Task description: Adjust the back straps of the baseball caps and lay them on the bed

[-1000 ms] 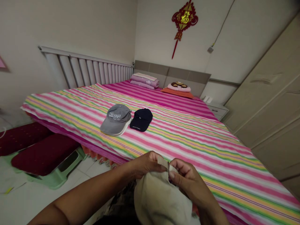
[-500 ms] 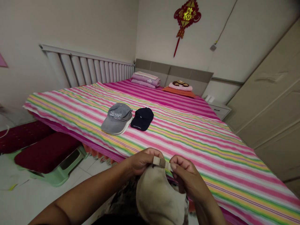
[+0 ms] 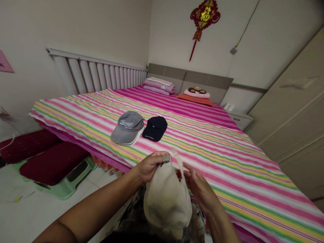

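A cream-coloured cap [image 3: 164, 199] hangs in front of me, its back opening turned up and its two strap ends apart. My left hand [image 3: 151, 166] grips the left strap end, where a grey-beige piece [image 3: 166, 158] sticks up beside the thumb. The loose right strap [image 3: 179, 160] stands up and looks a little blurred. Beside it is my right hand [image 3: 199, 185], fingers stretched toward the strap and partly hidden behind it; whether they touch the cap is not clear. Farther up on the bed lie a grey cap [image 3: 128, 128] over a whitish one and a navy cap [image 3: 155, 129].
The bed [image 3: 227, 162] has a striped cover. Folded purple bedding [image 3: 159, 86] and an orange pillow [image 3: 194, 99] lie by the headboard [image 3: 202, 81]. Green stools [image 3: 63, 189] with dark red tops stand at left, below a white radiator [image 3: 98, 74]. A nightstand [image 3: 239, 119] is at the far right.
The two strap ends, earlier joined between my hands, have come apart. My right hand has let go of the strap and its fingers have loosened. The cap has swung slightly left.
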